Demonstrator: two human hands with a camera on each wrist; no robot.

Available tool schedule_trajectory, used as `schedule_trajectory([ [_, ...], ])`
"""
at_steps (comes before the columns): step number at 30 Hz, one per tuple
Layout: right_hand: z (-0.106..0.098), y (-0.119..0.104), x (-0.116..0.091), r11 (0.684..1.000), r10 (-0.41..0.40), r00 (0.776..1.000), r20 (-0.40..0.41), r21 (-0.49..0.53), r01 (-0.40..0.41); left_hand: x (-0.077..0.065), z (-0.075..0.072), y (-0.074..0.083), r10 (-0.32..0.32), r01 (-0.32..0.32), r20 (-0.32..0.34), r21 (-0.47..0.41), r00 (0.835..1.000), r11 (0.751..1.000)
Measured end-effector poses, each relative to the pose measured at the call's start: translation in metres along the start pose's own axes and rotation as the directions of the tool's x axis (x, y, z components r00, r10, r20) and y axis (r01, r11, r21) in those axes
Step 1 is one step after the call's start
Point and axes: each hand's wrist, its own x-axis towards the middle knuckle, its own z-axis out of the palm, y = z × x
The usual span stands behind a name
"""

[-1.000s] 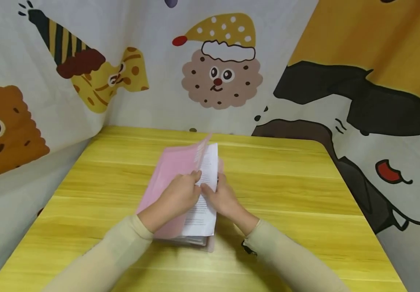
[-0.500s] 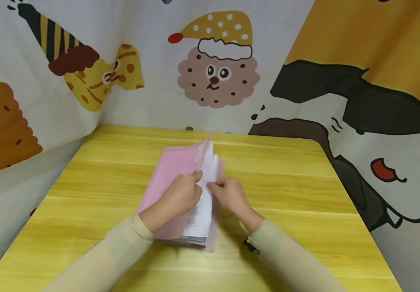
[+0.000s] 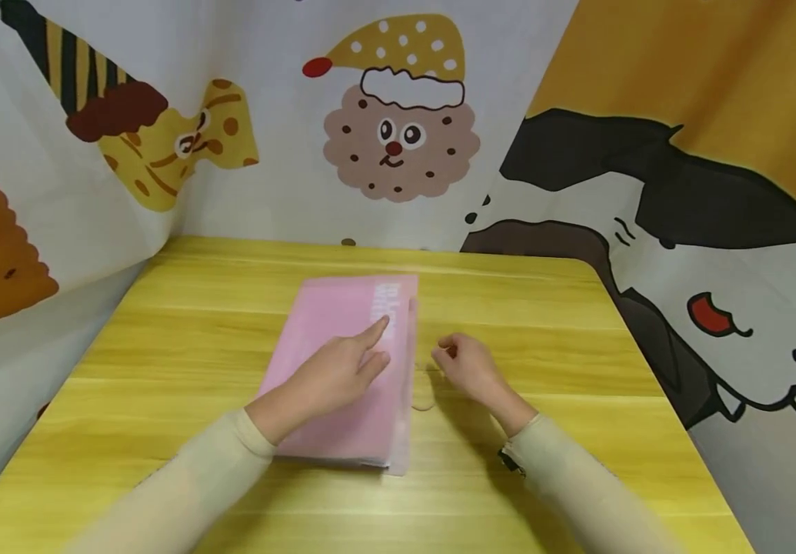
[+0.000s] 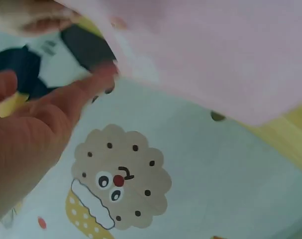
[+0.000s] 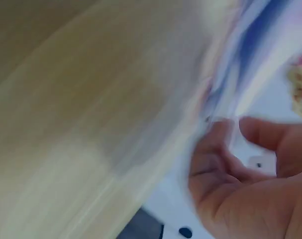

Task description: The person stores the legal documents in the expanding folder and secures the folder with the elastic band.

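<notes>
A pink translucent document folder [image 3: 328, 323] lies on the table, its cover down over the papers. White lettering runs along the cover's right side. My left hand [image 3: 328, 373] rests on the cover, index finger and thumb extended; in the left wrist view the hand [image 4: 46, 114] is beside the pink sheet's edge. Just right of the folder, my right hand [image 3: 470, 369] is held away from it with fingers loosely bent. In the blurred right wrist view, a small gap shows between thumb and fingertips of the hand [image 5: 250, 179]. A thin curved loop [image 3: 424, 408] sticks out from the folder's right edge.
The yellow wood-grain table [image 3: 577, 462] extends around the folder on all sides. Behind it hangs a white curtain [image 3: 266, 208] printed with cartoon figures, which also falls along the left and right sides. A small black object [image 3: 511, 463] shows at the right sleeve's cuff.
My right hand has let go of the papers and moved right. The folder's lifted cover has come down flat over the sheets, and my left fingers have straightened on it.
</notes>
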Motion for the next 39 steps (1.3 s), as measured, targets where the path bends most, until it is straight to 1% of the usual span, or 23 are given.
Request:
schedule_trajectory([
  [3, 0.0, 0.011, -0.002, 0.985, -0.018, 0.997, 0.074, -0.17, 0.031, 0.005, 0.004, -0.013, -0.009, -0.005, 0.083, 0.166, 0.997, 0.986],
  [6, 0.006, 0.008, -0.006, 0.962, -0.026, 0.993, 0.112, -0.268, 0.056, 0.015, 0.017, -0.027, -0.043, -0.012, 0.195, 0.27, 0.98, 0.963],
  [9, 0.009, 0.0, -0.009, 0.937, -0.046, 0.991, 0.125, -0.338, 0.086, 0.022, 0.032, -0.037, -0.096, 0.009, 0.273, 0.302, 0.957, 0.953],
  [12, 0.008, -0.005, -0.007, 0.927, -0.063, 0.981, 0.181, -0.352, 0.125, 0.023, 0.039, -0.043, -0.145, 0.048, 0.305, 0.305, 0.941, 0.951],
  [16, -0.004, -0.003, -0.003, 0.961, -0.045, 0.96, 0.278, -0.25, 0.117, 0.021, 0.042, -0.05, -0.156, 0.068, 0.289, 0.292, 0.944, 0.954],
  [18, -0.011, 0.002, 0.001, 0.996, -0.01, 0.94, 0.342, -0.082, 0.041, 0.019, 0.042, -0.051, -0.15, 0.067, 0.27, 0.295, 0.951, 0.953],
  [19, -0.014, 0.006, 0.003, 0.999, 0.011, 0.926, 0.378, 0.025, -0.022, 0.019, 0.042, -0.052, -0.152, 0.069, 0.261, 0.3, 0.953, 0.951],
  [20, -0.016, 0.01, 0.005, 0.986, 0.019, 0.912, 0.411, 0.142, -0.084, 0.018, 0.041, -0.052, -0.149, 0.067, 0.249, 0.31, 0.957, 0.948],
  [21, -0.018, 0.014, 0.007, 0.952, 0.019, 0.896, 0.443, 0.267, -0.152, 0.018, 0.042, -0.052, -0.148, 0.064, 0.24, 0.325, 0.959, 0.944],
  [23, -0.02, 0.021, 0.011, 0.836, -0.015, 0.863, 0.506, 0.48, -0.267, 0.017, 0.042, -0.052, -0.145, 0.06, 0.226, 0.348, 0.963, 0.936],
  [25, -0.021, 0.027, 0.014, 0.725, -0.083, 0.846, 0.527, 0.614, -0.311, 0.016, 0.043, -0.052, -0.153, 0.066, 0.212, 0.369, 0.965, 0.927],
  [27, -0.02, 0.033, 0.014, 0.634, -0.152, 0.845, 0.513, 0.706, -0.315, 0.015, 0.045, -0.052, -0.168, 0.081, 0.2, 0.382, 0.965, 0.921],
  [29, -0.019, 0.037, 0.014, 0.561, -0.171, 0.861, 0.479, 0.766, -0.315, 0.014, 0.046, -0.053, -0.186, 0.105, 0.189, 0.373, 0.964, 0.922],
  [30, -0.018, 0.037, 0.014, 0.539, -0.165, 0.873, 0.46, 0.783, -0.31, 0.014, 0.046, -0.053, -0.195, 0.115, 0.185, 0.371, 0.963, 0.922],
  [31, -0.015, 0.036, 0.014, 0.532, -0.149, 0.887, 0.437, 0.791, -0.301, 0.014, 0.045, -0.053, -0.201, 0.122, 0.182, 0.37, 0.963, 0.921],
  [32, -0.012, 0.034, 0.014, 0.543, -0.131, 0.901, 0.414, 0.79, -0.285, 0.014, 0.045, -0.054, -0.205, 0.126, 0.183, 0.368, 0.962, 0.921],
  [33, -0.009, 0.029, 0.014, 0.588, -0.118, 0.915, 0.387, 0.77, -0.25, 0.014, 0.045, -0.054, -0.206, 0.128, 0.183, 0.367, 0.961, 0.922],
  [34, -0.005, 0.023, 0.014, 0.652, -0.112, 0.926, 0.361, 0.73, -0.205, 0.014, 0.045, -0.055, -0.207, 0.128, 0.183, 0.369, 0.961, 0.921],
  [35, 0.0, 0.016, 0.014, 0.734, -0.122, 0.934, 0.337, 0.664, -0.144, 0.014, 0.044, -0.055, -0.208, 0.128, 0.182, 0.375, 0.961, 0.918],
  [36, 0.006, 0.008, 0.014, 0.821, -0.151, 0.939, 0.31, 0.568, -0.056, 0.014, 0.044, -0.056, -0.208, 0.127, 0.18, 0.381, 0.961, 0.916],
  [37, 0.012, -0.001, 0.015, 0.894, -0.195, 0.938, 0.288, 0.445, 0.049, 0.014, 0.044, -0.056, -0.209, 0.127, 0.178, 0.385, 0.962, 0.914],
  [38, 0.018, -0.009, 0.016, 0.94, -0.247, 0.931, 0.27, 0.299, 0.162, 0.014, 0.045, -0.056, -0.209, 0.126, 0.177, 0.391, 0.962, 0.912],
  [39, 0.023, -0.017, 0.016, 0.952, -0.297, 0.921, 0.25, 0.148, 0.267, 0.015, 0.046, -0.056, -0.207, 0.123, 0.176, 0.396, 0.962, 0.91],
])
